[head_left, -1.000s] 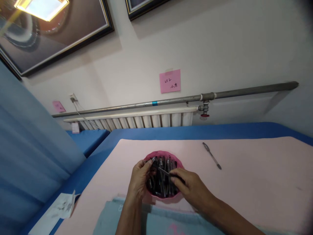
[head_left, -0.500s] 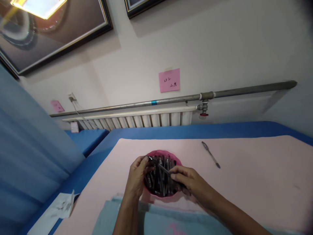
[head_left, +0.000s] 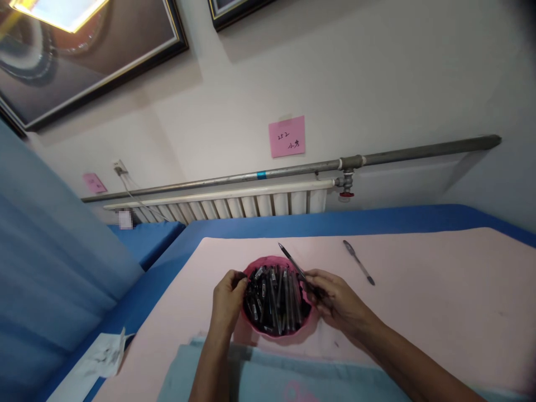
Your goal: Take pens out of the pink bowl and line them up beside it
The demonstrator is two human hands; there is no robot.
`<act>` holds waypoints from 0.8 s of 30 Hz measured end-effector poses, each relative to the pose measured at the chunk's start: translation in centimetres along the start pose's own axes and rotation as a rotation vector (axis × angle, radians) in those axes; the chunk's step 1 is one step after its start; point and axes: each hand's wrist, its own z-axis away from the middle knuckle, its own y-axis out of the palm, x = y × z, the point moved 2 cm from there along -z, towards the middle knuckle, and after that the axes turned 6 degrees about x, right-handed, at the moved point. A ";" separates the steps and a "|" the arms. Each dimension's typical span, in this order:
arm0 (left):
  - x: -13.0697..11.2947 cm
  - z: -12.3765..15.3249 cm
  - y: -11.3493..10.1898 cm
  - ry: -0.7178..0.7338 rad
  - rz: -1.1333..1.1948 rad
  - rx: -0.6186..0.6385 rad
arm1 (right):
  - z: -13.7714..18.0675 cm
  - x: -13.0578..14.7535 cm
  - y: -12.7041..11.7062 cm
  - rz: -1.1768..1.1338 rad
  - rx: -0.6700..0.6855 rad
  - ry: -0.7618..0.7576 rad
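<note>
A pink bowl (head_left: 278,337) full of black-capped clear pens (head_left: 272,301) sits between my two hands. My right hand (head_left: 341,298), closed at the bowl's right edge, grips a pen (head_left: 292,258) that slants up to the left with its writing tip bare. Something dark under the right fingers cannot be made out. At the left rim, my left hand (head_left: 228,298) is closed in a pinch. A small dark bit shows at its fingertips, too small to name. Another pen (head_left: 359,262) lies alone on the pink sheet to the right.
A pink sheet (head_left: 419,301) covers the blue bed (head_left: 293,223). A pale blue cloth (head_left: 268,374) lies in front of me. White papers (head_left: 92,363) rest at the left edge, near a blue curtain (head_left: 50,251). Behind stand a radiator (head_left: 251,204) and a pipe (head_left: 419,152).
My hands have moved apart, the left one toward the bowl's left rim. The pen in my right hand has swung upward, and its bare tip now shows beyond the bowl.
</note>
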 end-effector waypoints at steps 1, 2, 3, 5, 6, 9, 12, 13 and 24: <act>0.1 0.0 0.0 0.001 -0.018 0.003 | 0.0 0.0 0.0 -0.002 0.005 0.002; 0.1 0.0 0.1 0.003 -0.034 0.005 | 0.0 0.0 0.0 -0.005 0.010 0.000; 0.2 0.0 0.1 0.003 -0.046 0.007 | 0.0 0.0 0.0 -0.006 0.018 0.000; 0.2 0.0 0.1 0.000 -0.053 0.006 | 0.0 0.1 0.0 -0.010 0.032 -0.001; 0.3 0.0 0.1 -0.003 -0.053 0.004 | 0.1 0.1 0.0 -0.016 0.038 -0.002; 0.5 -0.1 -0.1 -0.017 -0.075 -0.003 | 0.1 0.1 0.0 -0.036 0.047 -0.003; 0.8 -0.2 -0.2 -0.023 -0.100 -0.010 | 0.2 0.1 0.0 -0.030 0.049 -0.001; 0.8 -0.2 -0.2 -0.024 -0.108 -0.007 | 0.2 0.1 0.0 -0.025 0.049 0.001; 1.0 -0.4 -0.6 0.004 -0.211 -0.065 | 0.3 0.3 -0.1 0.064 0.069 -0.020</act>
